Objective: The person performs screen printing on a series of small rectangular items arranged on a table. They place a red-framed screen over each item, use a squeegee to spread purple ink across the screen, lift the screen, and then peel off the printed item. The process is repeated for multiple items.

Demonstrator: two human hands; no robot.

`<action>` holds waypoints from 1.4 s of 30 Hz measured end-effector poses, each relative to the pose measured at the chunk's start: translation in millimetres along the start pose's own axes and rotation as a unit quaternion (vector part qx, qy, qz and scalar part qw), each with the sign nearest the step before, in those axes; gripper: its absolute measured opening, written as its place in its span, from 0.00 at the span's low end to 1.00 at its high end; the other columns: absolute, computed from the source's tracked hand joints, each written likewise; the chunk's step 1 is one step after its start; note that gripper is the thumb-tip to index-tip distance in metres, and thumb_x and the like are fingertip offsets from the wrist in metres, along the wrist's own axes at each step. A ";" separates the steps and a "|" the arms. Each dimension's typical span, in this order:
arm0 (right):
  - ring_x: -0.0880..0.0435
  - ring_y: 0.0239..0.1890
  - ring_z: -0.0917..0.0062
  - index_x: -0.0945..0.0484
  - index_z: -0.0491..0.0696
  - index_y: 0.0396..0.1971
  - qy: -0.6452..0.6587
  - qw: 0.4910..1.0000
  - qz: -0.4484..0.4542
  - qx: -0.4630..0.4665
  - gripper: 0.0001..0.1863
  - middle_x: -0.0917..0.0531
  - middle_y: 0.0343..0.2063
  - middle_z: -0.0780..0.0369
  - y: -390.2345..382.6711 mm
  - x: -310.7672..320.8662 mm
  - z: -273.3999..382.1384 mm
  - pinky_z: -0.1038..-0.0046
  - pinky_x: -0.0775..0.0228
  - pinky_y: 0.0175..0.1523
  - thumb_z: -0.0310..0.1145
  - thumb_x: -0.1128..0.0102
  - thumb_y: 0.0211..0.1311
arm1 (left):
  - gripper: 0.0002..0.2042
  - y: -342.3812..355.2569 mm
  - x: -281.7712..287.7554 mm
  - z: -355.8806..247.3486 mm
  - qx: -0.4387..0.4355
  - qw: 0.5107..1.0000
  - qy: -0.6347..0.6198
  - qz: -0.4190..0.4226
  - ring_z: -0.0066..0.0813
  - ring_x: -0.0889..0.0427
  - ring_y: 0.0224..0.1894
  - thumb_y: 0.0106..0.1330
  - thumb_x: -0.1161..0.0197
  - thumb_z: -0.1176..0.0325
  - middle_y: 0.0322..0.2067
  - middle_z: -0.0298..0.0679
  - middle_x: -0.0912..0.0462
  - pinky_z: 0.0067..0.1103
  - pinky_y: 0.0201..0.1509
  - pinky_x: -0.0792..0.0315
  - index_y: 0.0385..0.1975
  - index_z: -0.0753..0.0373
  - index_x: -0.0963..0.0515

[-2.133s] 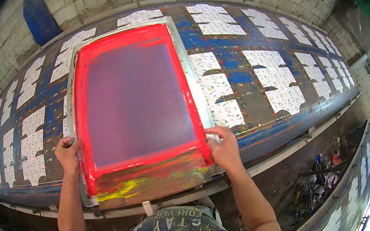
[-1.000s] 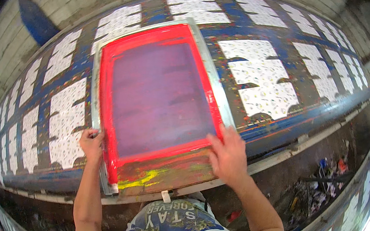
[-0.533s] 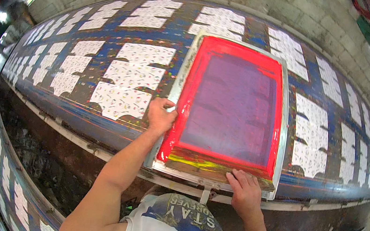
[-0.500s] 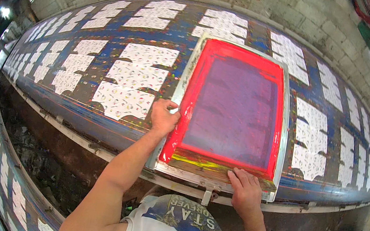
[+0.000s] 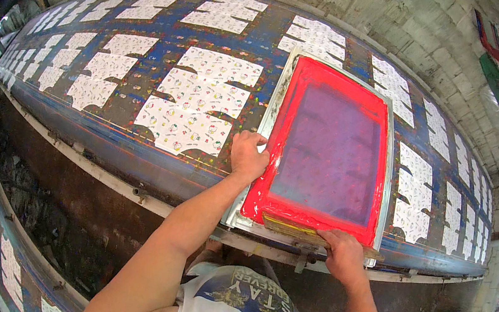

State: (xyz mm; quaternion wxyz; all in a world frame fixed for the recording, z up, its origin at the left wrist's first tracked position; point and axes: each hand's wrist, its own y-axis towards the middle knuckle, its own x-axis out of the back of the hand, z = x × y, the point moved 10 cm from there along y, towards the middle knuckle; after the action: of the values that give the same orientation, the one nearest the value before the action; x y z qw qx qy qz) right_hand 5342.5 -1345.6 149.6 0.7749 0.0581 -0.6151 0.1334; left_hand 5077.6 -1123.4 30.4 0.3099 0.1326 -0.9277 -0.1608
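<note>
A screen-printing frame (image 5: pixel 384 194) with pale metal edges lies on the long printing table. Red ink borders its translucent purple mesh (image 5: pixel 329 157). At the frame's left side, my left hand (image 5: pixel 248 156) is closed on the edge, thumb and fingers curled around it. My right hand (image 5: pixel 345 256) grips the right part of a wooden squeegee (image 5: pixel 291 228), which lies across the near end of the frame against the red ink. Fabric shapes show dimly through the mesh. Just left of the frame lies a white printed fabric piece (image 5: pixel 187 123).
Rows of similar white fabric pieces (image 5: pixel 413 195) cover the dark, paint-spotted table on both sides. A rail (image 5: pixel 147 200) runs along its near edge. Behind it stands a block wall (image 5: pixel 378 11). Another table with fabric pieces (image 5: pixel 11 266) is at lower left.
The squeegee has shifted right relative to the frame, uncovering red ink at the near left corner. My right hand has closed further around it. The whole view has shifted slightly.
</note>
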 end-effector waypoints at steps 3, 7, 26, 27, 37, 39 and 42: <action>0.10 0.54 0.57 0.12 0.53 0.58 -0.026 0.998 -0.046 0.018 0.33 0.09 0.50 0.58 -4.4 -6.9 5.6 0.53 0.18 0.57 0.19 0.31 0.47 | 0.15 -0.4 -3.9 2.0 0.002 1.000 0.018 0.010 0.48 0.19 0.53 0.54 0.21 0.73 0.43 0.43 0.14 0.40 0.63 0.27 0.43 0.59 0.12; 0.11 0.55 0.60 0.13 0.53 0.59 -0.053 0.994 -0.084 0.036 0.35 0.10 0.52 0.59 10.4 -8.6 -2.8 0.54 0.20 0.58 0.20 0.31 0.44 | 0.19 -1.8 -4.7 -0.1 -0.012 0.999 0.035 0.004 0.50 0.19 0.55 0.56 0.21 0.71 0.45 0.45 0.14 0.41 0.64 0.27 0.49 0.60 0.13; 0.07 0.47 0.53 0.10 0.57 0.58 -0.103 0.985 -0.126 0.064 0.26 0.08 0.41 0.51 347.4 24.8 -209.3 0.48 0.15 0.52 0.28 0.33 0.57 | 0.12 -0.4 -7.5 1.0 0.043 0.995 0.093 -0.010 0.48 0.14 0.52 0.69 0.31 0.76 0.47 0.45 0.10 0.40 0.65 0.25 0.51 0.62 0.12; 0.07 0.48 0.53 0.10 0.57 0.58 -0.099 0.982 -0.141 0.072 0.26 0.08 0.42 0.51 361.7 29.4 -215.2 0.48 0.15 0.53 0.28 0.34 0.58 | 0.12 -0.9 -7.7 1.8 0.050 0.995 0.089 -0.010 0.47 0.14 0.52 0.69 0.31 0.76 0.47 0.45 0.10 0.40 0.65 0.24 0.51 0.62 0.12; 0.10 0.60 0.52 0.12 0.55 0.61 -0.098 0.993 -0.057 0.030 0.24 0.09 0.54 0.50 459.7 61.2 -261.9 0.49 0.18 0.64 0.29 0.41 0.66 | 0.13 -1.0 -7.1 4.3 0.061 0.996 0.066 0.016 0.41 0.15 0.54 0.73 0.31 0.76 0.49 0.46 0.13 0.34 0.63 0.22 0.55 0.64 0.12; 0.10 0.60 0.51 0.12 0.55 0.62 -0.088 0.994 -0.053 0.031 0.25 0.09 0.55 0.50 466.9 60.9 -267.9 0.49 0.18 0.65 0.29 0.40 0.66 | 0.12 -1.8 -7.3 4.9 0.064 0.995 0.073 0.018 0.41 0.15 0.53 0.73 0.31 0.76 0.49 0.46 0.13 0.33 0.62 0.22 0.55 0.64 0.12; 0.11 0.59 0.50 0.12 0.55 0.61 -0.067 0.996 -0.047 0.046 0.25 0.09 0.54 0.48 470.1 57.7 -275.7 0.49 0.19 0.65 0.29 0.40 0.64 | 0.13 -1.7 -8.8 7.8 0.075 0.995 0.067 0.019 0.40 0.15 0.52 0.73 0.31 0.76 0.48 0.46 0.13 0.33 0.62 0.22 0.55 0.64 0.12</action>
State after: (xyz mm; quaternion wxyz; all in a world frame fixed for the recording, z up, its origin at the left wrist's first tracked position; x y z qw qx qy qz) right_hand 5482.3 -817.5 105.4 0.7339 0.1311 -0.6555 0.1206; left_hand 5079.9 -1120.3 19.2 0.3631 0.1481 -0.9168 -0.0755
